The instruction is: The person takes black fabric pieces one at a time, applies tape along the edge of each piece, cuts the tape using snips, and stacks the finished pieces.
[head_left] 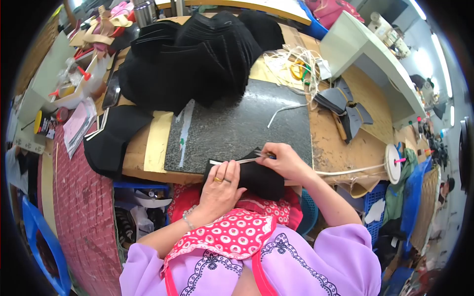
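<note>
A black fabric piece (264,181) lies over the front edge of the dark stone slab (232,128). Along its upper edge runs a narrow white tape (245,160). My left hand (222,190) rests flat on the piece, fingers extended together, pressing near the tape's left end. Pinched closed, my right hand (284,160) is at the piece's top right corner. From its fingers sticks a small metal-tipped tool (257,153), its exact kind unclear, close to the tape. More white tape (350,171) stretches from a white spool (393,164) towards my right wrist.
Stacked black pieces (192,64) cover the back of the table. Another black piece with white strips (116,138) lies left. At right are a tangle of white tape (298,66), grey-black cut pieces (348,108) and a wooden-handled tool (339,127). A phone (112,90) lies back left.
</note>
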The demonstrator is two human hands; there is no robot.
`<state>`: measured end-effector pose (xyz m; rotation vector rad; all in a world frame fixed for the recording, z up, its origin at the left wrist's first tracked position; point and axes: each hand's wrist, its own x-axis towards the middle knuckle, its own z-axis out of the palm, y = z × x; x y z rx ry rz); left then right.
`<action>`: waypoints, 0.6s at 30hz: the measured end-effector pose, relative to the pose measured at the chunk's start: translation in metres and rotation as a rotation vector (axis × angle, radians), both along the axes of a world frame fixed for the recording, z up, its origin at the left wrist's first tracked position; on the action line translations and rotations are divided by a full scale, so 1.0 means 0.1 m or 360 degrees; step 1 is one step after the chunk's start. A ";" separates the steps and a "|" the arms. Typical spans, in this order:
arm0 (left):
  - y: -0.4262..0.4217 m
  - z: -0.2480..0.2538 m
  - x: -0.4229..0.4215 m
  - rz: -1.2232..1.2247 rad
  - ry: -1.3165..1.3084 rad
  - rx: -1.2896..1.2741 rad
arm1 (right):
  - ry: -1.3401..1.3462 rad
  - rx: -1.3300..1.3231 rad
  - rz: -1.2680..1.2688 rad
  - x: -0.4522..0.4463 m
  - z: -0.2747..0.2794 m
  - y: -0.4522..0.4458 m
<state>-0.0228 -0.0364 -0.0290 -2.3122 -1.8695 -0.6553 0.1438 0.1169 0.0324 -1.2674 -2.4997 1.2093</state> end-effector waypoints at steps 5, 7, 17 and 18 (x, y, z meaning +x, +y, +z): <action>0.00 -0.06 -0.01 -0.0004 -0.0021 0.0048 | 0.0296 -0.0111 -0.0252 0.67 0.15 0.16; 0.00 -0.06 0.00 -0.0020 -0.0042 0.0062 | 0.0225 0.0023 -0.0483 1.00 0.23 0.22; -0.03 -0.05 0.03 0.0035 -0.0029 0.0066 | -0.0557 0.1900 -0.1316 2.75 0.40 0.63; -0.04 -0.04 0.04 0.0018 -0.0055 0.0042 | -0.0181 0.1470 -0.1340 2.36 0.46 0.51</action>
